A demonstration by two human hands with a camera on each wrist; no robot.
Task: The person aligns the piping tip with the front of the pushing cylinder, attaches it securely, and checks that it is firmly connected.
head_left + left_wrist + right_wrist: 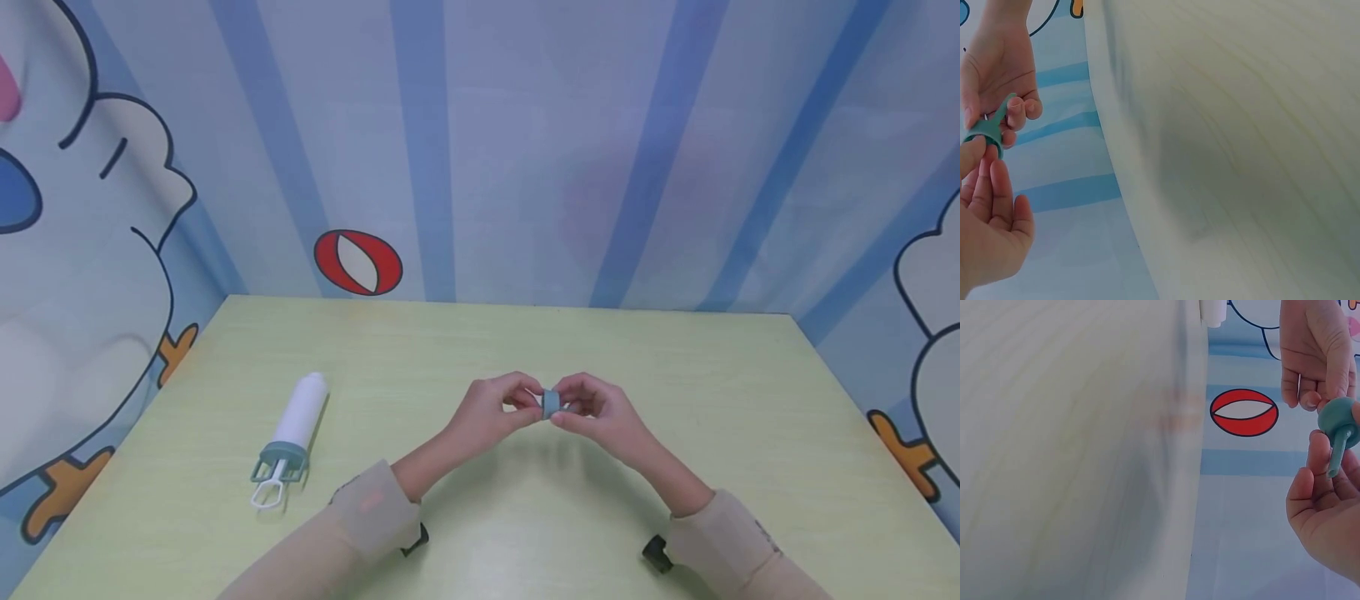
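Over the middle of the table, both hands hold a small teal nozzle cap (551, 404) between them. My left hand (487, 417) pinches its left side with thumb and fingertips. From the other side, my right hand (607, 417) has its thumb and fingers on the cap. In the left wrist view the cap (986, 130) shows its open ring end toward the left hand (991, 244). A thin spout on the cap (1335, 415) points toward the right hand (1329, 531) in the right wrist view. Fingers cover part of the cap.
On the table's left side lies a white syringe-like tube (298, 412) with a teal collar (283, 458) and a white loop handle (267, 493). The pale green table (480, 342) meets a blue striped backdrop (517, 167) at its far edge.
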